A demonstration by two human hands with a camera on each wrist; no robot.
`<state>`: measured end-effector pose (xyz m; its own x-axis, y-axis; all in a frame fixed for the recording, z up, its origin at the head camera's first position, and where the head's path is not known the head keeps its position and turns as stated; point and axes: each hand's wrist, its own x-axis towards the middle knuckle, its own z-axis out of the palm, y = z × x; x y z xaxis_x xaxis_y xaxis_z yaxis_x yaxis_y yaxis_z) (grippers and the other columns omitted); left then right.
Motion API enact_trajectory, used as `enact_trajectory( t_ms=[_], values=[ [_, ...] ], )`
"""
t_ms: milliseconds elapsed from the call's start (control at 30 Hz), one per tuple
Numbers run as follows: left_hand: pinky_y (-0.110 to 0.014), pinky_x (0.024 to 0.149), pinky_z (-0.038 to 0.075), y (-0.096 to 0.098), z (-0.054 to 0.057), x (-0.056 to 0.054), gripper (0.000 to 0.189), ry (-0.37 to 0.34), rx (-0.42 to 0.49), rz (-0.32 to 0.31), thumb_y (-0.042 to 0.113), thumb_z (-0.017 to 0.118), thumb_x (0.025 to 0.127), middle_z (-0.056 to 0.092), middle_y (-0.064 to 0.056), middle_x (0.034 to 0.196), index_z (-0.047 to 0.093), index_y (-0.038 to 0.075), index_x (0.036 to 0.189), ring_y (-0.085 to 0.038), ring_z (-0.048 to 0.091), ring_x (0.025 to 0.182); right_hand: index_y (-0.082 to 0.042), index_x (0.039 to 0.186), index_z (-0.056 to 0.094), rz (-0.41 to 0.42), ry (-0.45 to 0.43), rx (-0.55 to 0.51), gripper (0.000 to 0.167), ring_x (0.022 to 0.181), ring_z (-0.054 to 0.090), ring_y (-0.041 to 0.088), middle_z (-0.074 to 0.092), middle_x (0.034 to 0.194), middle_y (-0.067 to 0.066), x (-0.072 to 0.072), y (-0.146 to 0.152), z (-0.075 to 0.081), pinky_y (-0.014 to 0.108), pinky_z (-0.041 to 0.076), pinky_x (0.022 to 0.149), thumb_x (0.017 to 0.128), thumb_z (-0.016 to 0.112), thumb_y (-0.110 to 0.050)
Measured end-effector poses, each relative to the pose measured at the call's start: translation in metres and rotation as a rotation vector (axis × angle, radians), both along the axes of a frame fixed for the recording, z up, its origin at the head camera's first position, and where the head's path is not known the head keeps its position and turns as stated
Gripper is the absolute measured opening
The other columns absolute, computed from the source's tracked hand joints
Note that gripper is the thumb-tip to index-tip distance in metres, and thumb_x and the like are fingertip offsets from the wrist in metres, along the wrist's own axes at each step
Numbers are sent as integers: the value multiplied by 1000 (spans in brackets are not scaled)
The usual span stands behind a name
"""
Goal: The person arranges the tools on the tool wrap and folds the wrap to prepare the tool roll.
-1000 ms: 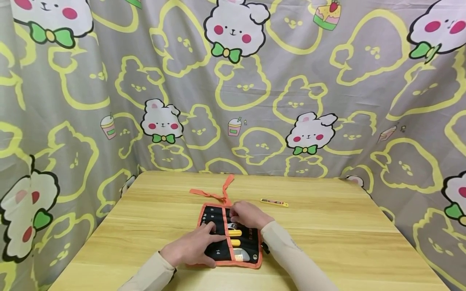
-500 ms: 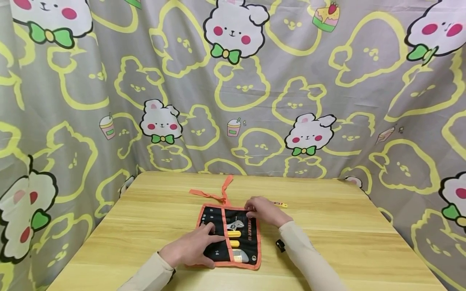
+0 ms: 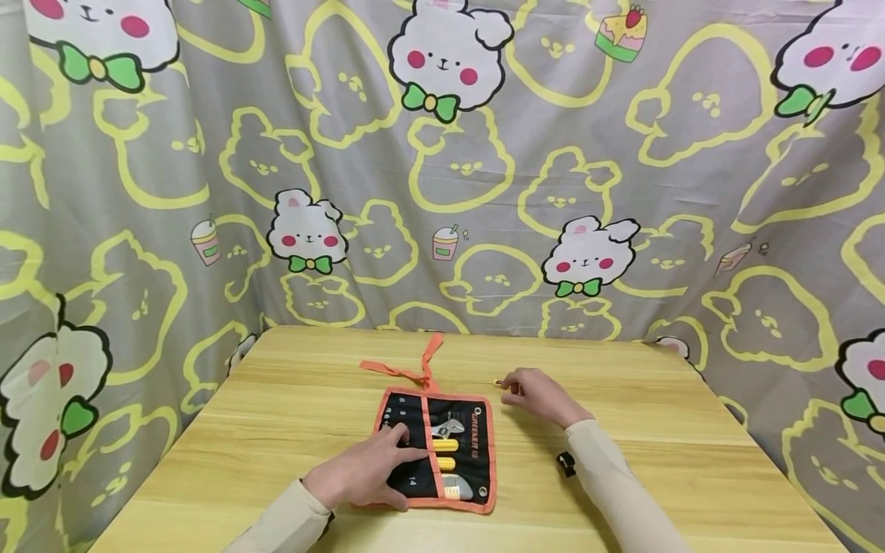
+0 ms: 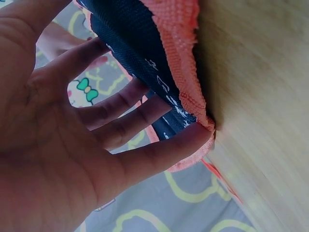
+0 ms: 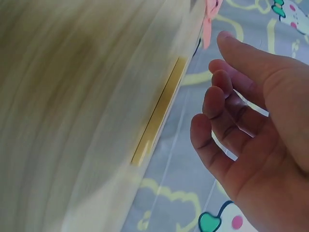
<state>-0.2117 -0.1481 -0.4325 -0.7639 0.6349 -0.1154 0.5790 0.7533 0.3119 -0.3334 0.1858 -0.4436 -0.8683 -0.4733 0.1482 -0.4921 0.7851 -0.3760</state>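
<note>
My left hand (image 3: 366, 468) rests with spread fingers on a black tool pouch (image 3: 484, 453) trimmed in orange. In the left wrist view its fingertips (image 4: 195, 133) touch the pouch's fabric and orange edging. Pockets of the pouch hold an adjustable wrench (image 3: 451, 428), two yellow handles (image 3: 445, 445) and a grey rounded tool (image 3: 458, 487). To the right, my right hand (image 3: 542, 395) hovers above a slim yellow strip-shaped item (image 5: 161, 113) lying on the table, mostly covered by the hand in the head view. The right fingers are loosely bent and hold nothing.
Orange tie ribbons (image 3: 415, 375) stretch from the pouch's far edge over the wooden table (image 3: 657, 430). A grey cartoon-print curtain (image 3: 484, 192) hangs behind the table and along both sides. A black wrist device (image 3: 565, 463) sits by the right sleeve.
My right hand has moved right, off the pouch's upper pockets and over to the yellow item, uncovering the wrench and the printed lettering. My left hand has stayed on the pouch.
</note>
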Motion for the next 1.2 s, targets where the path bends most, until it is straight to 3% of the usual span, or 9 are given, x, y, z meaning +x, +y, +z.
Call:
enact_trajectory(
  t_ms=[333, 700, 1200],
  values=[
    [-30, 79, 51, 1, -1, 0, 69, 2, -9, 7, 46, 85, 80, 49, -3, 126, 62, 30, 143, -15, 50, 98, -2, 111, 74, 1, 2, -17, 22, 72, 52, 11, 62, 82, -2, -6, 33, -4, 29, 46, 65, 92, 76, -14],
    [-30, 80, 51, 0, 0, 0, 69, 0, 1, 1, 45, 86, 80, 49, -3, 126, 62, 29, 142, -15, 50, 99, 2, 118, 70, -75, -66, 0, 29, 76, 50, 17, 61, 88, 3, -12, 53, -6, 34, 45, 69, 93, 75, -13],
    [-30, 81, 52, 1, -1, -1, 69, 11, -2, -6, 46, 86, 80, 49, -3, 126, 62, 28, 143, -15, 50, 99, 2, 116, 72, -77, -109, 0, 25, 64, 43, 13, 54, 73, 1, -19, 64, -12, 28, 37, 62, 96, 71, -13]
  ],
)
